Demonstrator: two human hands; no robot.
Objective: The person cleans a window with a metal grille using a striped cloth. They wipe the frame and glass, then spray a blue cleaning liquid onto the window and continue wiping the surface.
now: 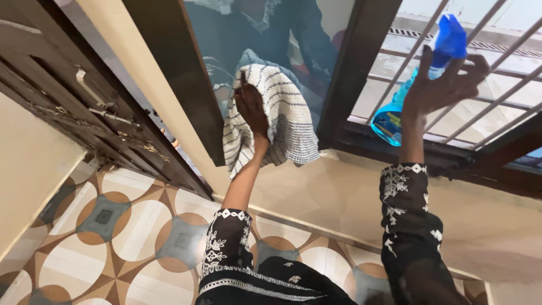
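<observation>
Cloth pressed to the window glass, spray bottle raised alongside.

The left hand (251, 110) presses a white cloth with thin blue stripes (279, 121) flat against the glass pane (265, 34), its grip bunched shut on the fabric so the loose end hangs clear below. The right hand (446, 85), grip clamped round a blue spray bottle (420, 79), holds it up before the white window bars (485, 73), near the dark window frame (353, 73), well apart from the cloth.
</observation>
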